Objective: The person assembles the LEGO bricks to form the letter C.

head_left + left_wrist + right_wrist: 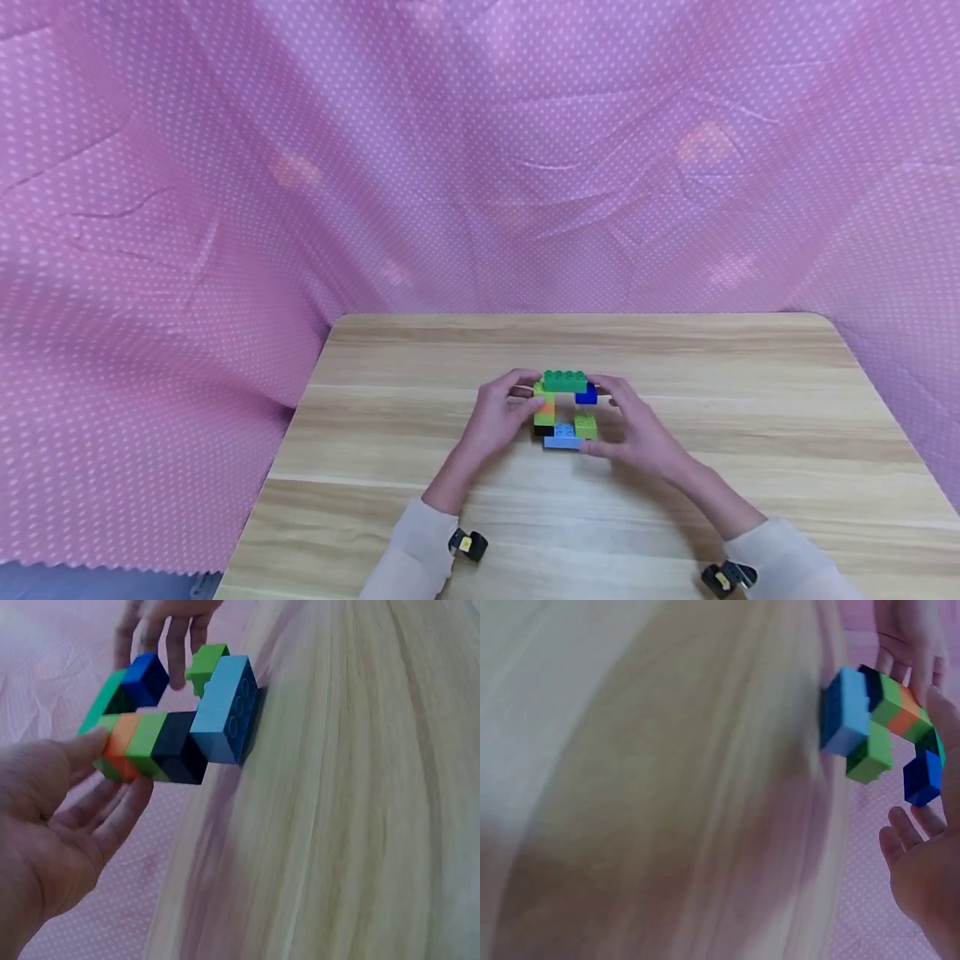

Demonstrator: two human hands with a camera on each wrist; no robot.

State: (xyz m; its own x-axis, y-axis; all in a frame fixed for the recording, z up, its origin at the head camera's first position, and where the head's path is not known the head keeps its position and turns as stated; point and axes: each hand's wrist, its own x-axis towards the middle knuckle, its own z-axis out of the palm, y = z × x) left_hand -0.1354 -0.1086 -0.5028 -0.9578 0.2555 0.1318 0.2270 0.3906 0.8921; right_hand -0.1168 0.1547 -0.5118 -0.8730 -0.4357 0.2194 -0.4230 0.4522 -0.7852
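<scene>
Toy building bricks are joined into a frame shape with a gap on its right side. Its base is a light blue brick (562,442) low over the table. The left column stacks a black brick (180,746), a lime brick, an orange brick (121,744) and another lime one. Across the top lies a green brick (565,382), with a dark blue brick (922,778) under its right end. A lime brick (586,426) sits on the base's right end. My left hand (501,414) pinches the column between thumb and fingers. My right hand (637,429) spreads around the right side, fingertips near the dark blue brick.
The wood-grain table (360,467) spreads under both hands. Pink dotted cloth (480,167) hangs behind it and at the sides. A black camera strap (468,544) circles the left wrist, and another strap (727,577) the right.
</scene>
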